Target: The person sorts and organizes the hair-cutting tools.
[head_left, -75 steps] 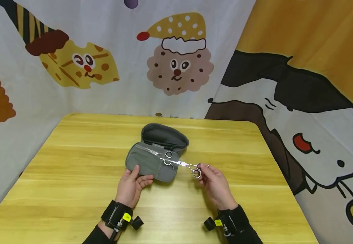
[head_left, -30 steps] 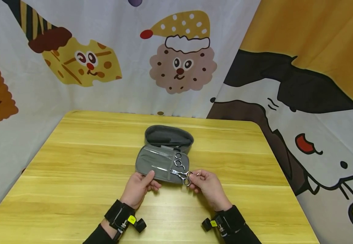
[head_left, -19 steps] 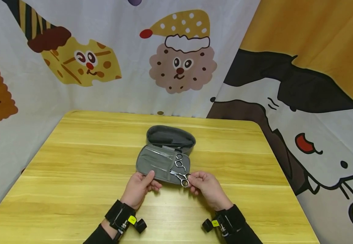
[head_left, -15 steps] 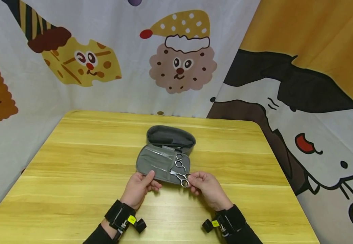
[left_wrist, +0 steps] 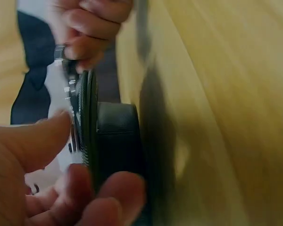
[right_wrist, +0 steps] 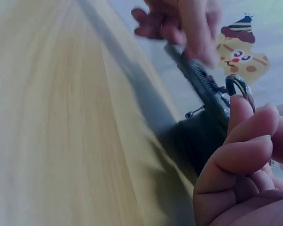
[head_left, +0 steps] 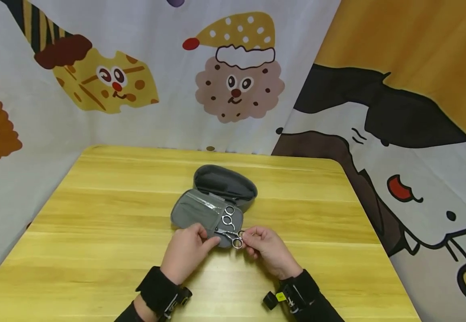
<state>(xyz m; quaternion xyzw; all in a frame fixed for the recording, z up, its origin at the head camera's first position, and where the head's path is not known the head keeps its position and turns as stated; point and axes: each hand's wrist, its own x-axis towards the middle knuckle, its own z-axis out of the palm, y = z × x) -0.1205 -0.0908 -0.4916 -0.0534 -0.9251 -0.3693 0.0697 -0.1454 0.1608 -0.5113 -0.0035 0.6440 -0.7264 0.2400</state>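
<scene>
In the head view an unzipped grey case [head_left: 194, 208] lies on the table, its flat panel toward me. My right hand [head_left: 266, 250] pinches a finger ring of the silver hairdressing scissors [head_left: 233, 237], whose blades are mostly hidden in the panel's pocket. A second pair of scissors [head_left: 227, 219] sits beside it, finger rings sticking out. At the panel's near edge is my left hand [head_left: 186, 250], fingers loosely bent and thumb close to the scissors' blades. In the left wrist view the panel edge [left_wrist: 88, 113] runs between the two hands, clear of the table.
The raised half of the case [head_left: 224, 183] stands hollow behind the panel. A yellow wood table [head_left: 116, 201] spreads around it, with a cartoon-print curtain [head_left: 136, 129] along its back edge. Dark wrist bands with small cameras [head_left: 270, 300] sit on both wrists.
The scissors have slid from mostly outside the case into its pocket, the right hand moving left with them. Lately the left hand has turned over and the panel has shifted left.
</scene>
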